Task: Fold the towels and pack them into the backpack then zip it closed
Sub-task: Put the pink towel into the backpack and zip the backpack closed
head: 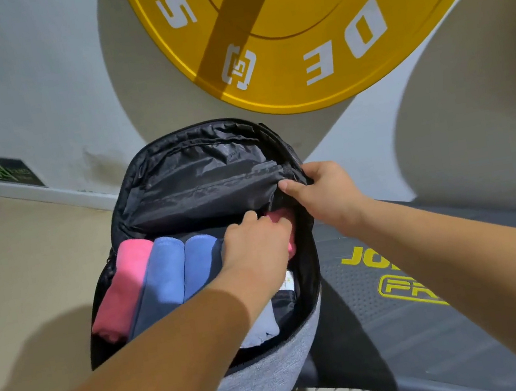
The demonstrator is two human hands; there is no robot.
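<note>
Three rolled towels [165,277] lie side by side in the open backpack [266,386] on a gym bench [424,338] as my left hand [255,250], fingers curled round a fourth, pink towel [282,217], wedges it against the right wall and my right hand [327,191] grips the bag's edge to hold it open. Forced in crooked, this roll may unravel and bulge into the zip's path, snagging the closure.

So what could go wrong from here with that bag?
1. The pink towel that the left hand is tucking in sits right against the opening's edge, so its cloth might catch in the zip later.
2. The backpack seems to stand at the end of the bench, with the right hand gripping its rim. If that hand lets go, it might tip or slump.
</note>
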